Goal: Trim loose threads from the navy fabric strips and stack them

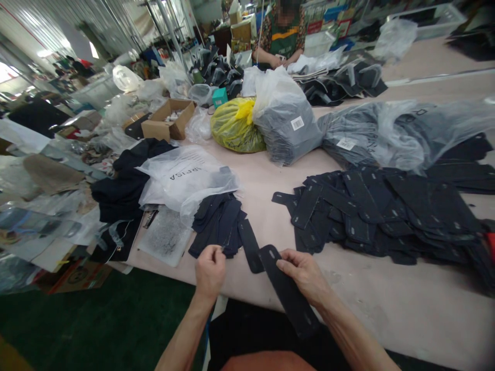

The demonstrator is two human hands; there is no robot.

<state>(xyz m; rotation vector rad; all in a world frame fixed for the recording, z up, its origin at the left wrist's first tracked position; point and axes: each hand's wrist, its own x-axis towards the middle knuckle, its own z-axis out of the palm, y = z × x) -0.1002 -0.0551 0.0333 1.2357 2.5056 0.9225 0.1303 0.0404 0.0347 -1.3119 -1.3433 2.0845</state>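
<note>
Covering some right fingers [293, 255]: black strip [288, 291]

On the white plastic bag [189, 178] we make out dark letters ending in "ISA", while the barcode label [297, 123] and apron lettering [285, 52] stay too small to read.

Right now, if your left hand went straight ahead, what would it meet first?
Most likely the left hand would meet the fanned pile of dark fabric strips just beyond it; hand height is unclear.
</note>
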